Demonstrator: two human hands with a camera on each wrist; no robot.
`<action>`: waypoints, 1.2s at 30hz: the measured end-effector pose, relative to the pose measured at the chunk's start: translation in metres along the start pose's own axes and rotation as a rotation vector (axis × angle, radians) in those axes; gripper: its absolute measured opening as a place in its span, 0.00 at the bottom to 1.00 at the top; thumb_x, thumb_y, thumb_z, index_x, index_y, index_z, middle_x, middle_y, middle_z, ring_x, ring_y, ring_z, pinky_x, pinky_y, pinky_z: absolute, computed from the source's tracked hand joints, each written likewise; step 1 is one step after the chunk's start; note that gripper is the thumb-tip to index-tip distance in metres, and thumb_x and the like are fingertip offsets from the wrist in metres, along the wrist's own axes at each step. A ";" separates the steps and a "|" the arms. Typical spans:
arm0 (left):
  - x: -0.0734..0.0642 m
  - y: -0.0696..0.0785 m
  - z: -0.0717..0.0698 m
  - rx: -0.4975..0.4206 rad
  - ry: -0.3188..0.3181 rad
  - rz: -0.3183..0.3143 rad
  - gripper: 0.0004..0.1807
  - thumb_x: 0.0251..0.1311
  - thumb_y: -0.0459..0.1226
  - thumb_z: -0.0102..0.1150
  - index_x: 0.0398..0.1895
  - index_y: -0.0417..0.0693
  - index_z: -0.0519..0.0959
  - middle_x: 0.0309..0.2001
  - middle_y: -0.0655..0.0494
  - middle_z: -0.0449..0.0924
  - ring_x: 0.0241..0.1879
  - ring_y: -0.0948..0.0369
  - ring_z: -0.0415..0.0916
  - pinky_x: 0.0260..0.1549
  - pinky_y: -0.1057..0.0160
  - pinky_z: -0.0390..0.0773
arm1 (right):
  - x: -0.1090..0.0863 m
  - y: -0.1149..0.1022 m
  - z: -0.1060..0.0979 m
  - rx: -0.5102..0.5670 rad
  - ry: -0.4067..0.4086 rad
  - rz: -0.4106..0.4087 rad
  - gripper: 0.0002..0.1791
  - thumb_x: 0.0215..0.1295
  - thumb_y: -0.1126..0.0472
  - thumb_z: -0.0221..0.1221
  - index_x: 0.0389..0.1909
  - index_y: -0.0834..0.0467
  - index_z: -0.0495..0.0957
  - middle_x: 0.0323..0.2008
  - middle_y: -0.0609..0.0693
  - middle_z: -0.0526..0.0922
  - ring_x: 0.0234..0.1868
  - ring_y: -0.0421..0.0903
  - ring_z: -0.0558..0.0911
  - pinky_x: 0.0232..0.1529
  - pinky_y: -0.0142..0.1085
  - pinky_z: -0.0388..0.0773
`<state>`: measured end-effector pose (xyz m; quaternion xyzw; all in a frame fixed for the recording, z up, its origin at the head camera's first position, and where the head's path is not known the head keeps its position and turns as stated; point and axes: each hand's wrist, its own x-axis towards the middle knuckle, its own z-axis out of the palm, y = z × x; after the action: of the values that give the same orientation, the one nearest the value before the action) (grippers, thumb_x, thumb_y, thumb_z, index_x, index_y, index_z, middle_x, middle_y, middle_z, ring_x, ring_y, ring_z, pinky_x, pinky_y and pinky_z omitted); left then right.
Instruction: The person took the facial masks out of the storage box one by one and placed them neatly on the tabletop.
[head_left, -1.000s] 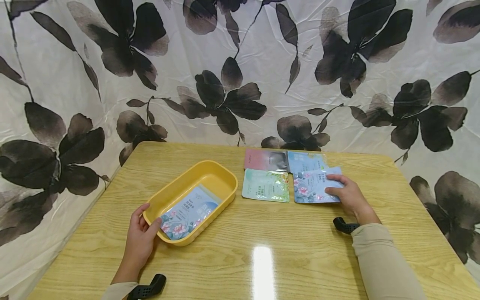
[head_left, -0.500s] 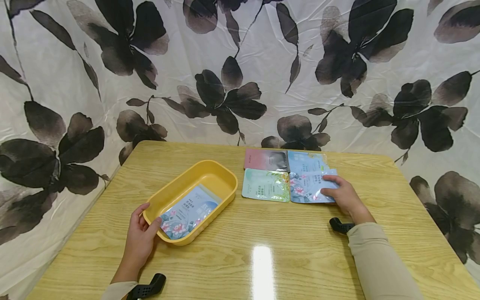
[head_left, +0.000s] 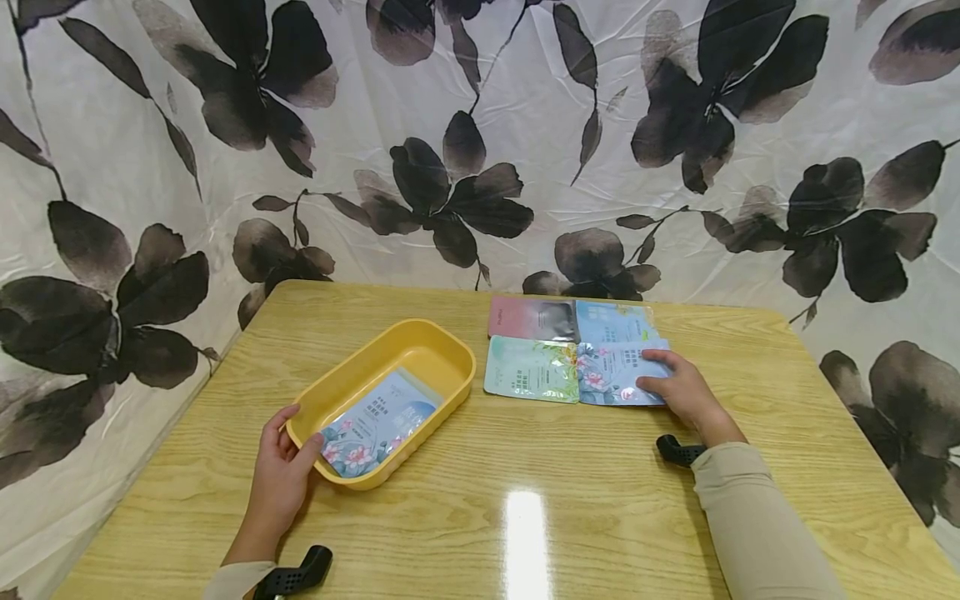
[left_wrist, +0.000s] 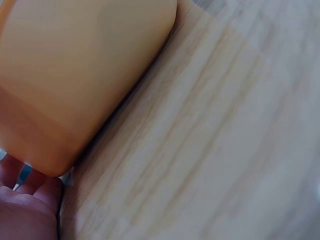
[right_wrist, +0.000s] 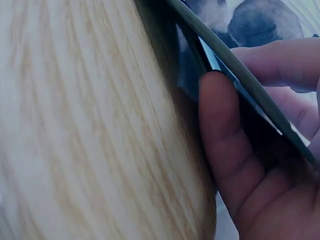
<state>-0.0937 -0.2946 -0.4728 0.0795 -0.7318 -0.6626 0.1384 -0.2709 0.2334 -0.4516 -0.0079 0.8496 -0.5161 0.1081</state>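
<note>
My left hand [head_left: 279,479] grips the near-left end of a yellow plastic basket [head_left: 429,330], thumb over the rim. In the left wrist view the basket's outer wall [left_wrist: 90,75] fills the upper left. Inside lie stacked face mask packets [head_left: 382,421], the top one blue with pink flowers. My right hand [head_left: 686,396] pinches the right side of a similar blue flowered face mask packet [head_left: 607,375]. The right wrist view shows this packet's edge [right_wrist: 240,70] between thumb and fingers. It adjoins a green face mask packet [head_left: 531,369] and slightly overlaps a light-blue one [head_left: 611,321].
A pink-and-grey packet [head_left: 531,319] lies behind the green one, near the far edge of the wooden table [head_left: 450,533]. A floral cloth [head_left: 480,167] hangs behind the table. Black wrist devices [head_left: 678,451] sit at both wrists.
My right hand has slid the blue flowered packet a little to the left, up against the green packet. The left hand and basket have stayed in place.
</note>
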 end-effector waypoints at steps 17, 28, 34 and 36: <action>0.000 -0.001 0.000 -0.011 -0.002 0.010 0.32 0.74 0.30 0.50 0.74 0.34 0.47 0.68 0.33 0.55 0.54 0.71 0.68 0.46 0.80 0.72 | -0.005 -0.008 -0.005 -0.146 0.038 0.006 0.38 0.69 0.63 0.59 0.76 0.66 0.53 0.72 0.74 0.52 0.68 0.66 0.60 0.67 0.56 0.59; 0.000 0.000 0.000 0.004 0.002 -0.004 0.32 0.74 0.30 0.49 0.74 0.35 0.47 0.69 0.34 0.56 0.54 0.73 0.69 0.45 0.80 0.72 | -0.006 -0.007 -0.011 -0.140 0.042 0.023 0.38 0.71 0.63 0.58 0.76 0.67 0.52 0.74 0.73 0.50 0.72 0.69 0.56 0.69 0.58 0.56; 0.001 0.001 0.001 0.029 0.009 -0.010 0.33 0.74 0.29 0.49 0.75 0.36 0.47 0.69 0.33 0.57 0.55 0.71 0.67 0.46 0.81 0.71 | -0.005 -0.007 -0.011 -0.124 0.054 0.006 0.38 0.70 0.65 0.58 0.75 0.69 0.52 0.74 0.73 0.50 0.73 0.69 0.54 0.70 0.58 0.54; 0.001 0.001 0.001 0.035 0.012 -0.013 0.33 0.74 0.29 0.49 0.75 0.36 0.47 0.69 0.33 0.57 0.55 0.71 0.67 0.46 0.81 0.70 | -0.005 -0.006 -0.011 -0.106 0.059 -0.004 0.38 0.70 0.66 0.58 0.75 0.70 0.52 0.74 0.73 0.50 0.73 0.68 0.54 0.70 0.57 0.54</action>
<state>-0.0944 -0.2937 -0.4716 0.0907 -0.7419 -0.6501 0.1368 -0.2687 0.2412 -0.4404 -0.0002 0.8786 -0.4705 0.0815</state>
